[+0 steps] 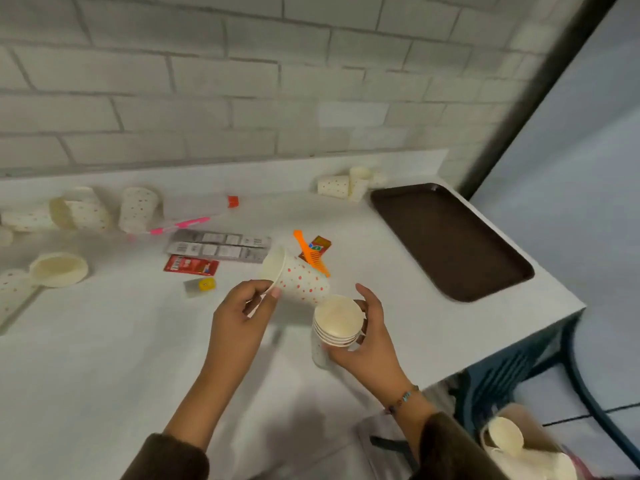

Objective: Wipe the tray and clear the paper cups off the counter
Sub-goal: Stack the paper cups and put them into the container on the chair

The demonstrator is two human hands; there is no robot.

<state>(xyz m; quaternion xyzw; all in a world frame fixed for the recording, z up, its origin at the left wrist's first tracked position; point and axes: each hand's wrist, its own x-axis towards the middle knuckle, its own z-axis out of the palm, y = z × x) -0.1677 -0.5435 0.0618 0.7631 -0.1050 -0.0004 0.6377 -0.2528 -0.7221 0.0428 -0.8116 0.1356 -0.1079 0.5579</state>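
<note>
My left hand (242,308) pinches the rim of a dotted paper cup (299,278), which lies tilted with its base toward a stack of nested cups (335,325). My right hand (370,337) grips that stack from the right, just above the white counter (104,358). The brown tray (450,237) lies bare at the counter's right end. Several more dotted cups (138,207) lie or stand at the far left, and a few cups (346,183) sit by the wall behind the tray.
An orange comb (311,252), red packets (190,265), grey blister strips (218,245), a pink toothbrush (180,224) and a small yellow item (206,284) lie mid-counter. Below the counter's right edge, a bag with discarded cups (519,445) sits beside a blue crate (502,379).
</note>
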